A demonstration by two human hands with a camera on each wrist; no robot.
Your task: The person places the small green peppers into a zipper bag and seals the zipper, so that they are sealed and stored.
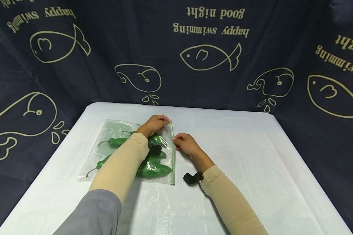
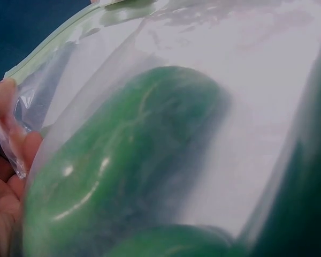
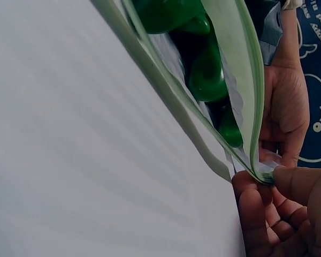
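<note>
A clear zip bag (image 1: 108,128) with a green zip strip (image 1: 173,166) lies toward the left of the table, its mouth facing right. Inside are several green peppers (image 1: 154,170) with thin stems. My left hand (image 1: 157,123) pinches the bag's far corner by the strip; in the left wrist view its thumb and fingers (image 2: 0,104) grip the plastic edge. My right hand (image 1: 188,143) pinches the strip between thumb and fingers a little nearer to me. In the right wrist view the mouth gapes, showing pepper ends (image 3: 207,77), and both strips meet at my right fingertips.
A white cloth covers the table (image 1: 253,169), which stretches to the right of the bag. Behind and on both sides hangs a dark blue curtain (image 1: 170,88) printed with fish, whales and lettering. Black wrist cameras (image 1: 193,178) are strapped to both wrists.
</note>
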